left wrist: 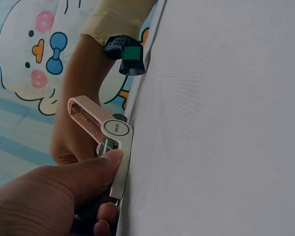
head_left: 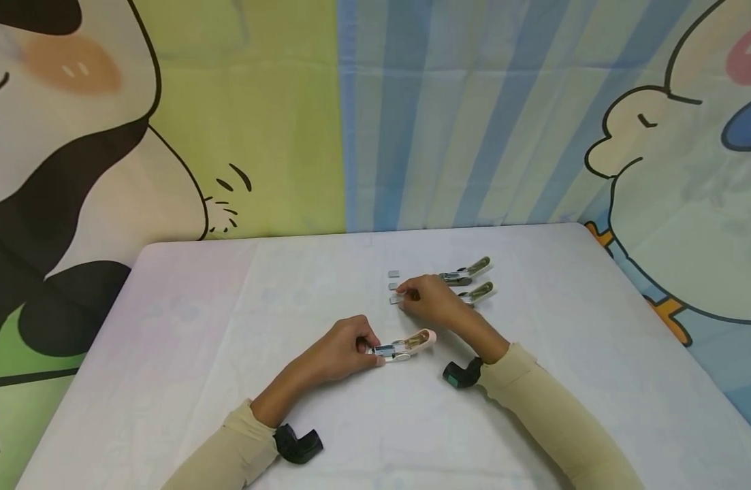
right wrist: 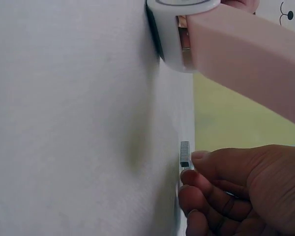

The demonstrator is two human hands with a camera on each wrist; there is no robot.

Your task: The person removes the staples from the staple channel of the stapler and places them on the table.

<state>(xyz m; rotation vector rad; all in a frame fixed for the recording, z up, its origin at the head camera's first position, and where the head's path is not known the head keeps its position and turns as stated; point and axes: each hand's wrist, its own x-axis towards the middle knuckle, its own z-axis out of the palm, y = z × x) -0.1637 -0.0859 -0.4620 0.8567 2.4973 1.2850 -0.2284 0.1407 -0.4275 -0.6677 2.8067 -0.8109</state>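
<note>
In the head view, my left hand (head_left: 341, 350) grips a pink and white stapler (head_left: 406, 346) by its white end, with the top folded back. The thumb presses on the stapler (left wrist: 117, 129) in the left wrist view. My right hand (head_left: 433, 299) reaches over the table, thumb and forefinger apart beside the nearest strip of staples (head_left: 395, 299). That strip of staples (right wrist: 185, 153) lies just past the fingertips in the right wrist view; whether they touch it is unclear. Two more strips (head_left: 393, 274) lie behind it.
Beyond my right hand lie two more opened staplers, the far stapler (head_left: 473, 269) and the nearer stapler (head_left: 479, 292), partly hidden by the hand. A white cloth (head_left: 259, 286) covers the table. A cartoon-printed curtain (head_left: 277, 122) hangs behind.
</note>
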